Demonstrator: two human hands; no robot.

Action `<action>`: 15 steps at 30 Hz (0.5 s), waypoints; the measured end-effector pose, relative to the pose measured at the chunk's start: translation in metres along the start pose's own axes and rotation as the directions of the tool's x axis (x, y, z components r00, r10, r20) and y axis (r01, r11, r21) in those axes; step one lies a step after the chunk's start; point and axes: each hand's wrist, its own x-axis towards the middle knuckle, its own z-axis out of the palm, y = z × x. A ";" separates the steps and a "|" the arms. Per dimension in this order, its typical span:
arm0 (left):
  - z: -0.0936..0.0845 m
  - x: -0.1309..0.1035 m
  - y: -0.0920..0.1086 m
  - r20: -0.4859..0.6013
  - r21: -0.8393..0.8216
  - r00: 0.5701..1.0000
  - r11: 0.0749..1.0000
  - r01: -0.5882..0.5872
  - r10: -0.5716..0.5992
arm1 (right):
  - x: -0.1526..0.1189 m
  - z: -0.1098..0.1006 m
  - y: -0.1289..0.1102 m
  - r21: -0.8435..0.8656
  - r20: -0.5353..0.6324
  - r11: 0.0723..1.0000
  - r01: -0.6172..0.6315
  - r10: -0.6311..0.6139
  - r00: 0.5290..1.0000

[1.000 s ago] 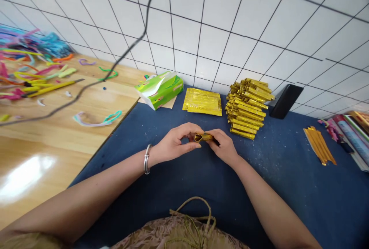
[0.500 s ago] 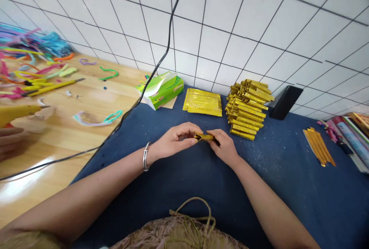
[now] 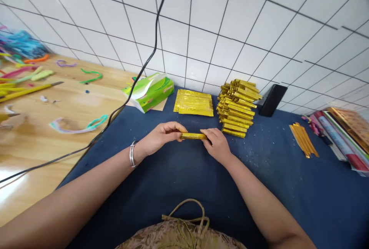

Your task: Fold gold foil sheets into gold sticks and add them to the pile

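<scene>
Nearest me, the left hand [image 3: 166,135] and right hand [image 3: 215,143] pinch opposite ends of a gold strip [image 3: 193,136] between fingers and thumb, above the blue mat [image 3: 184,176]. Beyond lie a flat gold stack [image 3: 193,103] and, right of it, the gold pile [image 3: 238,108], with the phone [image 3: 273,100] leaning on the wall [image 3: 201,22].

Lateral clearance, right: bare dark blue tabletop [image 3: 276,164] leaves me a low path toward the flat orange-gold strips [image 3: 303,140]. Forward: the stacked shiny gold folded tubes [image 3: 236,108] obstruct; the flat yellow-gold foil sheets [image 3: 193,103] lie low. Left: the thin black cable [image 3: 157,30] crosses my route.
</scene>
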 end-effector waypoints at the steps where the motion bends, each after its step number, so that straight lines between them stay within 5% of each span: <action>1: -0.001 0.000 -0.001 -0.006 0.011 1.000 1.000 0.003 -0.003 | 0.000 0.000 0.000 -0.016 0.005 1.000 -0.003 0.003 1.000; 15: -0.009 0.004 -0.008 -0.035 0.139 0.998 0.988 0.064 -0.060 | -0.003 -0.003 -0.003 -0.095 0.050 0.995 0.034 -0.029 0.998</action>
